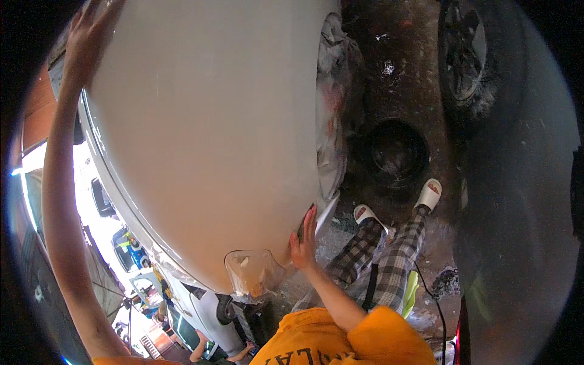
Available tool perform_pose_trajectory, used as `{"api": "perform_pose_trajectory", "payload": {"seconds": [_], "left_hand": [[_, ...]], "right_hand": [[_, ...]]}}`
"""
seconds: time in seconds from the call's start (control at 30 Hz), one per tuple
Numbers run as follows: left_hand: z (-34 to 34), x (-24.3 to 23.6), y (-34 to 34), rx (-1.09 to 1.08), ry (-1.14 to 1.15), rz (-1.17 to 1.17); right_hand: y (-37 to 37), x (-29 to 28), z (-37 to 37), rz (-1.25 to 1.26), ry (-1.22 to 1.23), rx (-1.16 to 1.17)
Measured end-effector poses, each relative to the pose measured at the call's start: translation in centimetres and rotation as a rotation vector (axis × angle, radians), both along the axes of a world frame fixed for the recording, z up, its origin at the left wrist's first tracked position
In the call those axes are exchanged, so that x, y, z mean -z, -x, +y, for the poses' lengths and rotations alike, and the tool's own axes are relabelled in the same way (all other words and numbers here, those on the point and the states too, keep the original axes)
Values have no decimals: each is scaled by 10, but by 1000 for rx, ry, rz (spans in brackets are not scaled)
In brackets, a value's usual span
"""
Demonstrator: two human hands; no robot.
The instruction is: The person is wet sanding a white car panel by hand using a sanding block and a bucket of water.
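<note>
A large, smooth, pale car body panel (207, 134) fills the middle of the view. At its near end is a lamp-shaped area (252, 271), glossy and partly see-through. My right hand (304, 243) rests at the panel's near right edge, fingers stretched together and thumb apart. A thin dark pad (306, 222) shows between thumb and fingers, mostly hidden by them. Far up on the left, my left arm reaches along the panel's other side. There my left hand (91, 30) lies at the edge with its fingers apart, partly lost in the dark rim of the picture.
Crumpled plastic sheeting (334, 91) hangs along the panel's right side. On the wet-looking floor stands a round black tub (396, 152). A dark vehicle with a wheel (468, 55) borders the right. A black cable (435, 298) runs past my legs. Other vehicles and a person are at lower left.
</note>
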State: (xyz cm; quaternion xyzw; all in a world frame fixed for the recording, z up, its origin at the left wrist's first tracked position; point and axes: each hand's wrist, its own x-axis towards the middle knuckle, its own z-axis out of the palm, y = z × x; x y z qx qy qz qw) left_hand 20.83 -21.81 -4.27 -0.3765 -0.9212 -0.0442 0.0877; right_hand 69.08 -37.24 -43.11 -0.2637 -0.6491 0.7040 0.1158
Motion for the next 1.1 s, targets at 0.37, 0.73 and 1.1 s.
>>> {"api": "perform_pose_trajectory", "payload": {"seconds": [0.37, 0.73, 1.1], "left_hand": [[-56, -10, 57, 499, 574, 889], [-8, -2, 16, 23, 174, 533], [8, -5, -5, -37, 158, 401]], "right_hand": [[104, -22, 71, 93, -187, -88], [265, -23, 195, 164, -281, -8], [354, -35, 296, 241, -281, -73]]}}
